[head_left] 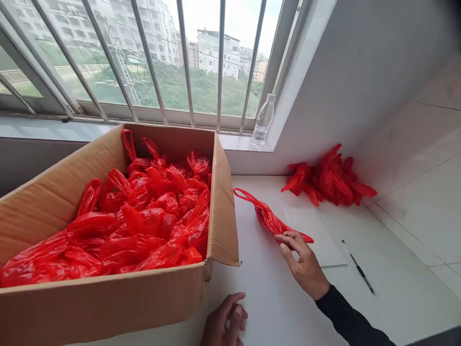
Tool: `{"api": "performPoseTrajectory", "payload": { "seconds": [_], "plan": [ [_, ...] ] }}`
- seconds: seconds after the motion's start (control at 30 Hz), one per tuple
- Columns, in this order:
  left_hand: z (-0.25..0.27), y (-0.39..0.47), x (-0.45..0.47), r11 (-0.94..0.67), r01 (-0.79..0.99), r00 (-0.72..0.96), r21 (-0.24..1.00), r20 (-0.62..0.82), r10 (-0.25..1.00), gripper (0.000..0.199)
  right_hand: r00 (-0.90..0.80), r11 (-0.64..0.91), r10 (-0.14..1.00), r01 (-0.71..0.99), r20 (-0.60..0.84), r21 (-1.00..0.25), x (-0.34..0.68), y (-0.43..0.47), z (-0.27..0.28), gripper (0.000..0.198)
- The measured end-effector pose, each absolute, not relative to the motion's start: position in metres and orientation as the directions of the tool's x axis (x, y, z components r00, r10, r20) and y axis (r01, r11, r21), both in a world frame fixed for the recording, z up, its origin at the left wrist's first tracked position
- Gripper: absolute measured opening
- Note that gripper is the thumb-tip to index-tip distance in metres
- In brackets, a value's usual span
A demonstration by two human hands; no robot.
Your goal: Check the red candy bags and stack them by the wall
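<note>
My right hand (302, 262) is at the lower edge of a red plastic bag (268, 218) on the white table, its thumb and fingertips closed on the thin film. The bag lies slantwise, with a handle loop stretched toward the carton and a flat end showing behind my knuckles. Near the table's front, my left hand (226, 322) rests half curled, index finger apart from the others and nothing visible in it. To the left stands an open cardboard box (108, 307) full of knotted red plastic bags (154, 216).
More red bags (331, 178) are heaped against the wall at the back right. A sheet of white paper (324, 250) and a black pen (360, 270) lie right of my hand. On the sill of the barred window stands a clear bottle (263, 121). The box's side flap (223, 211) sticks out rightward.
</note>
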State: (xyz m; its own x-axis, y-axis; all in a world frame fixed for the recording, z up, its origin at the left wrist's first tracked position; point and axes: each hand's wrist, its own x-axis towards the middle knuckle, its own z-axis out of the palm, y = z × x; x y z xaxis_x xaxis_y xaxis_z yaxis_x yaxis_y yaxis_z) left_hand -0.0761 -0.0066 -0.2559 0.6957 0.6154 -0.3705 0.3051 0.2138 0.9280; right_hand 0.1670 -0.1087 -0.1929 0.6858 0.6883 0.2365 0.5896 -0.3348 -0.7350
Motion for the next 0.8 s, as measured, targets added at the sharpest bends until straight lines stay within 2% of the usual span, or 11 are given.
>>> {"api": "performPoseTrajectory", "payload": {
  "seconds": [0.07, 0.13, 0.2, 0.27, 0.33, 0.43, 0.5, 0.6, 0.7, 0.8],
  "plan": [
    [-0.247, -0.007, -0.074, 0.231, 0.334, 0.703, 0.914, -0.405, 0.584, 0.073, 0.655, -0.290, 0.726, 0.566, 0.208, -0.772, 0.140, -0.116, -0.187, 0.030],
    [-0.232, -0.012, -0.066, 0.179, 0.352, 0.701, 0.919, -0.386, 0.600, 0.070, 0.604, -0.222, 0.774, 0.540, 0.190, -0.812, 0.114, -0.126, -0.181, 0.030],
    [-0.216, -0.018, -0.051, 0.051, 0.317, 0.690, 0.947, -0.267, 0.673, 0.063, 0.519, -0.147, 0.838, 0.512, 0.169, -0.846, 0.091, -0.138, -0.176, 0.029],
    [-0.206, -0.022, -0.032, -0.124, 0.254, 0.670, 0.959, -0.082, 0.737, 0.058, 0.463, -0.122, 0.877, 0.474, 0.130, -0.872, 0.077, -0.148, -0.172, 0.029],
    [-0.204, -0.022, -0.013, -0.236, 0.243, 0.655, 0.941, 0.020, 0.755, 0.051, 0.501, -0.156, 0.860, 0.430, 0.091, -0.889, 0.077, -0.155, -0.171, 0.027],
    [-0.207, -0.017, 0.003, -0.297, 0.247, 0.660, 0.922, 0.064, 0.749, 0.035, 0.622, -0.193, 0.776, 0.389, 0.102, -0.901, 0.100, -0.158, -0.169, 0.025],
    [-0.206, -0.016, 0.005, -0.345, 0.210, 0.692, 0.915, 0.111, 0.714, 0.032, 0.635, -0.168, 0.746, 0.472, 0.201, -0.865, 0.120, -0.158, -0.167, 0.026],
    [-0.196, -0.020, 0.001, -0.444, 0.128, 0.760, 0.887, 0.200, 0.619, 0.033, 0.505, -0.117, 0.782, 0.695, 0.365, -0.710, 0.142, -0.156, -0.161, 0.036],
    [-0.183, -0.029, 0.000, -0.544, 0.052, 0.820, 0.838, 0.275, 0.503, 0.035, 0.368, -0.088, 0.852, 0.801, 0.373, -0.592, 0.152, -0.160, -0.159, 0.047],
    [-0.177, -0.038, 0.004, -0.632, 0.012, 0.839, 0.775, 0.336, 0.428, 0.038, 0.352, -0.102, 0.879, 0.798, 0.322, -0.594, 0.155, -0.169, -0.163, 0.039]
  ]
}}
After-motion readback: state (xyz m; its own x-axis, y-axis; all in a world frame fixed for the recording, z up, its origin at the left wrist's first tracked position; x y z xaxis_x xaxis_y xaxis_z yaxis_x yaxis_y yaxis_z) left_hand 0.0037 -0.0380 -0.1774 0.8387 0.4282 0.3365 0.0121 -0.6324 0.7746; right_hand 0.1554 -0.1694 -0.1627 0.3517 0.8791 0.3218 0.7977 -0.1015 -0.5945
